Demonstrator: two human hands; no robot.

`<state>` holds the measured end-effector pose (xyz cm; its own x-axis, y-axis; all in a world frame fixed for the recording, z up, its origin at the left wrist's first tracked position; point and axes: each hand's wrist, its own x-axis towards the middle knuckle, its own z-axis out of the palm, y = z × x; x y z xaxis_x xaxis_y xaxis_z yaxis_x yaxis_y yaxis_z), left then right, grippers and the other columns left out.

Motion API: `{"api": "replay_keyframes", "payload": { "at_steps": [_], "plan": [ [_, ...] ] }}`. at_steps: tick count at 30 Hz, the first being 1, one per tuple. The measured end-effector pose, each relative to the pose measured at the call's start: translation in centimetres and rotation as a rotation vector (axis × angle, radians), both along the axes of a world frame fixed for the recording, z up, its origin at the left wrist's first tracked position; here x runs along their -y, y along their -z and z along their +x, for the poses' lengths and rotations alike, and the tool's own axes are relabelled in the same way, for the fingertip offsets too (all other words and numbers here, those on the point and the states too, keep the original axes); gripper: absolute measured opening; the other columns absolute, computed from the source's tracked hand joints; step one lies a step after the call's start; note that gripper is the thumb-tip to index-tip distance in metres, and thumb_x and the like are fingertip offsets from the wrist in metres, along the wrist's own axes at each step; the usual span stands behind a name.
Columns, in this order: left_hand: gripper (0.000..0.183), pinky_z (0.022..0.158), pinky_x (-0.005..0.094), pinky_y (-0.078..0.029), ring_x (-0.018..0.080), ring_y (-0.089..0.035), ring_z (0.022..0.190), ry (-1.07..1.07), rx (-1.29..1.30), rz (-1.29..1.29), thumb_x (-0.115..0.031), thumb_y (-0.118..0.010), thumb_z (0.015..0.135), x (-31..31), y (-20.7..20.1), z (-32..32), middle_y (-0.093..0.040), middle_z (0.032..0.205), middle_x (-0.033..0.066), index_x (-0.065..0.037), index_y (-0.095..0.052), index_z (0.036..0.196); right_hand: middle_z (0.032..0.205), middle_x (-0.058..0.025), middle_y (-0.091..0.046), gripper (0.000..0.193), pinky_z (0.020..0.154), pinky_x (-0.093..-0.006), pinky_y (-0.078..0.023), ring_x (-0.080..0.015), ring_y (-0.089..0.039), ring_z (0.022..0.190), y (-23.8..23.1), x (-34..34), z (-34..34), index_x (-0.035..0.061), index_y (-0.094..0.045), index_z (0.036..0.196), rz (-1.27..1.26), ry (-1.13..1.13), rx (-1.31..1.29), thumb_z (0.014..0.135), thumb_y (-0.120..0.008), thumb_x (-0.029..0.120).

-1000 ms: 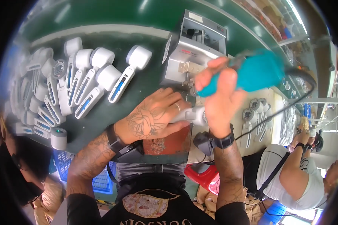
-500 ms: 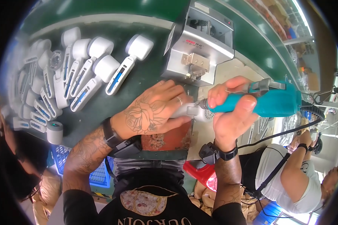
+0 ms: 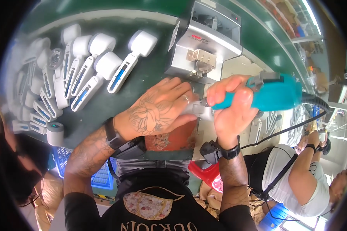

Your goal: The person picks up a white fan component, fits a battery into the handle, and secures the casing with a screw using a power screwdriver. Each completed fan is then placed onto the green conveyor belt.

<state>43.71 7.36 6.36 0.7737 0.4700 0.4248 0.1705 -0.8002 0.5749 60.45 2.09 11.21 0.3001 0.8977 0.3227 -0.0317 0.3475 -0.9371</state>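
Note:
My left hand (image 3: 158,111) has its fingers closed round a white handheld fan (image 3: 200,109); most of it is hidden under the hand. My right hand (image 3: 234,111) grips a teal electric screwdriver (image 3: 275,94), held almost level. Its tip points left and meets the fan, or comes very close to it; the exact contact is hidden by my fingers. Both hands are just in front of a silver screw feeder (image 3: 204,40). To the left, several white fans with round heads and slotted handles lie on the dark green table, the closest one (image 3: 123,73) beyond my left hand.
A worn red plate (image 3: 171,139) lies at the table's front edge. The screwdriver's black cable (image 3: 285,131) trails off to the right. Below the table are a blue crate (image 3: 100,177) and a red stool (image 3: 206,175). A co-worker in a white shirt (image 3: 285,177) works at the right; another person is at the left.
The screwdriver and my right hand have shifted slightly left and away from me. The fan's grille, visible before beside the tip, is now mostly covered. My left hand stays on the fan.

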Motion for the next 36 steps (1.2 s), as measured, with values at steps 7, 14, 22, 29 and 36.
{"api": "replay_keyframes", "payload": {
  "at_steps": [7, 14, 22, 29, 36],
  "plan": [
    [0.038, 0.085, 0.0415, -0.047, 0.0314, -0.057, 0.095, 0.009, 0.037, -0.045, -0.024, -0.075, 0.081, 0.0, 0.6, -0.5, -0.059, 0.103, 0.011, -0.005, -0.065, 0.113, 0.071, -0.0082, -0.054, 0.046, 0.06, -0.0332, -0.047, -0.0186, -0.054, 0.063, -2.4, -3.4, -1.1, -0.0044, -0.055, 0.102, 0.078, 0.163, 0.137, 0.104, -0.054, 0.042],
    [0.037, 0.085, 0.042, -0.048, 0.0317, -0.057, 0.094, 0.037, 0.038, -0.059, -0.02, -0.073, 0.081, 0.0, 0.3, -0.2, -0.06, 0.102, 0.0113, -0.005, -0.065, 0.114, 0.073, -0.0081, -0.055, 0.04, 0.059, -0.033, -0.047, -0.0189, -0.057, 0.065, -0.3, -5.5, -0.3, -0.0034, -0.054, 0.1, 0.151, 0.1, 0.189, 0.105, -0.053, 0.036],
    [0.034, 0.083, 0.0425, -0.047, 0.0325, -0.055, 0.092, 0.042, 0.067, -0.035, -0.021, -0.071, 0.081, -0.4, 0.2, -0.2, -0.056, 0.097, 0.0129, -0.002, -0.062, 0.109, 0.072, -0.0074, -0.056, 0.045, 0.057, -0.0298, -0.047, -0.0179, -0.057, 0.063, -2.6, -4.2, -0.7, -0.0057, -0.056, 0.108, 0.151, 0.112, 0.152, 0.103, -0.057, 0.039],
    [0.034, 0.084, 0.042, -0.047, 0.0323, -0.056, 0.093, 0.035, 0.054, -0.037, -0.021, -0.071, 0.081, -0.1, 0.2, 0.1, -0.056, 0.097, 0.0125, -0.003, -0.062, 0.109, 0.072, -0.0087, -0.057, 0.039, 0.06, -0.0321, -0.049, -0.0189, -0.058, 0.064, -0.6, -5.8, 0.2, -0.0032, -0.055, 0.1, 0.173, 0.103, 0.195, 0.104, -0.055, 0.035],
    [0.033, 0.083, 0.0423, -0.047, 0.0321, -0.056, 0.093, 0.022, 0.05, -0.031, -0.02, -0.071, 0.082, -0.2, 0.7, -0.5, -0.056, 0.098, 0.0123, -0.003, -0.062, 0.108, 0.068, -0.0068, -0.052, 0.04, 0.058, -0.0335, -0.046, -0.0191, -0.052, 0.058, -1.8, -3.3, -1.2, -0.0007, -0.053, 0.102, 0.05, 0.037, 0.113, 0.104, -0.053, 0.039]
  ]
}}
